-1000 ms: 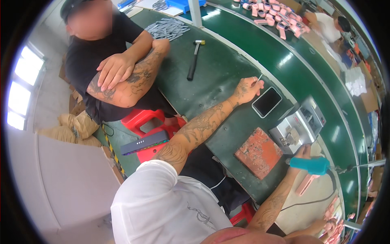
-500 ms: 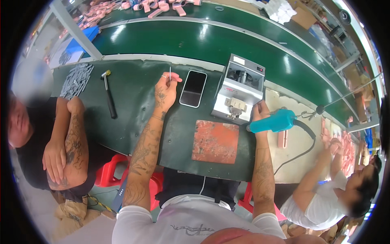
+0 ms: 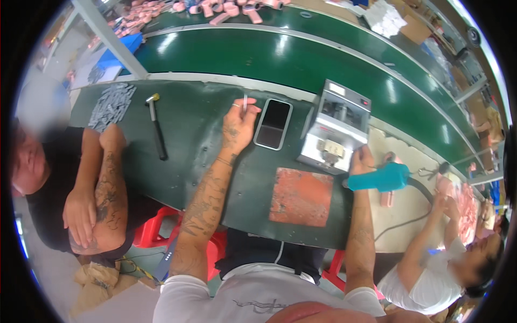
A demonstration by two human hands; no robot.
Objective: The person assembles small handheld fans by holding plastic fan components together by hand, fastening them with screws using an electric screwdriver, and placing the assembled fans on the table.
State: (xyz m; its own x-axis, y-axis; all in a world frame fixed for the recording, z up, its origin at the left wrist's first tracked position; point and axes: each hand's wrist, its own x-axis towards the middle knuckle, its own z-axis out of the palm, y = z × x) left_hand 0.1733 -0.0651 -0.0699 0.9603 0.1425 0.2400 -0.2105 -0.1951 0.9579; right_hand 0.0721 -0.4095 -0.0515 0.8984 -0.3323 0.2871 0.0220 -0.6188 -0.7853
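Observation:
My left hand [image 3: 239, 125] is raised over the green bench mat, fingers closed in a pinch on a thin pale stick [image 3: 245, 102] that points away from me. A phone [image 3: 273, 124] with a dark screen lies just right of it. Against the right side of a grey metal benchtop machine [image 3: 335, 126] rests my right hand [image 3: 363, 157]. Its fingers look stretched along the casing, and the teal power tool [image 3: 379, 178], hanging on a cord, partly hides the palm and wrist. A worn red square pad [image 3: 301, 197] lies on the mat between my forearms.
A hammer [image 3: 156, 129] and a pile of grey strips [image 3: 112, 106] lie at the left. A person with folded forearms [image 3: 97, 207] sits there; another person in white [image 3: 431, 274] works at the right. Behind the bench runs a green conveyor belt [image 3: 226, 54] with pink parts [image 3: 231, 9] beyond.
The whole view has shifted, so the bench and people sit slightly right and lower. My left hand still pinches the stick, and my right hand stays beside the machine.

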